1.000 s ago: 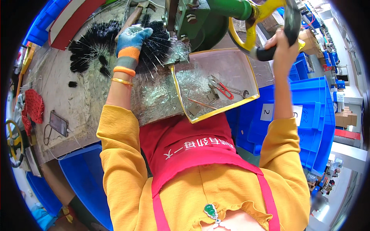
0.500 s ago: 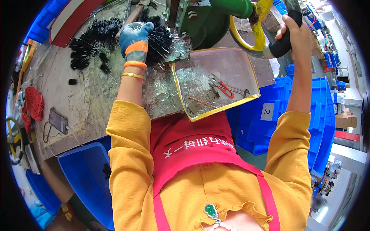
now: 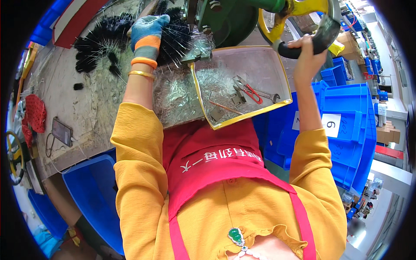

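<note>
My left hand (image 3: 148,32), in a blue and grey knit glove with orange bands, is closed among black bristle brushes with thin wire stems. What its fingers hold is hidden. A fan of these brushes (image 3: 175,40) lies just right of it, beside the green press (image 3: 232,24). A bigger pile of brushes (image 3: 102,41) spreads to its left on the worn bench. My bare right hand (image 3: 310,53) is wrapped round the black-covered part of the yellow handwheel (image 3: 299,8) on the press.
A yellow-edged tray (image 3: 284,73) near me holds wire offcuts, red-handled snips (image 3: 251,93) and a wrench (image 3: 273,97). More offcuts litter the bench (image 3: 102,102). A phone (image 3: 62,131) and a red cloth (image 3: 34,113) lie left. Blue crates (image 3: 346,143) stand right, a blue bin (image 3: 93,190) lower left.
The handwheel has turned clockwise, and my right hand has come left and slightly nearer with its black part. My left hand stays at the brushes. The whole view has shifted slightly.
</note>
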A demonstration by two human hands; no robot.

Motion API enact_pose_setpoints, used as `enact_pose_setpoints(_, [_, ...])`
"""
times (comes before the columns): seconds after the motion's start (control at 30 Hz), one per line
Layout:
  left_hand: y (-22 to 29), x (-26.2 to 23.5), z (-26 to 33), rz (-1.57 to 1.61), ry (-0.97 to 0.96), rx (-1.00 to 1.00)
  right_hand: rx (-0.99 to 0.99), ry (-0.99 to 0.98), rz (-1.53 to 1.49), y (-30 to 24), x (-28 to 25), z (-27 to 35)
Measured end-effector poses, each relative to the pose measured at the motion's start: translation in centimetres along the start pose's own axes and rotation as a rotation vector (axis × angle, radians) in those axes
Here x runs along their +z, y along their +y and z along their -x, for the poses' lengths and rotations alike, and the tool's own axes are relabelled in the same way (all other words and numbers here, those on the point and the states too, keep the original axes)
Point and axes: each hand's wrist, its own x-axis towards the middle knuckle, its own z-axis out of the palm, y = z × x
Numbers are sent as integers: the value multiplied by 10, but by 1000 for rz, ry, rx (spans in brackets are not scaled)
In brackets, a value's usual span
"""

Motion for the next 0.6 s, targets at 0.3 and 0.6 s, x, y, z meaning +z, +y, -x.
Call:
enact_pose_setpoints(0.3, [-2, -18, 10, 281, 43, -151, 329, -193, 200, -58, -2, -59])
enact_pose_setpoints(0.6, [1, -9, 11, 283, 159, -82, 316, -183, 340, -75, 9, -86])
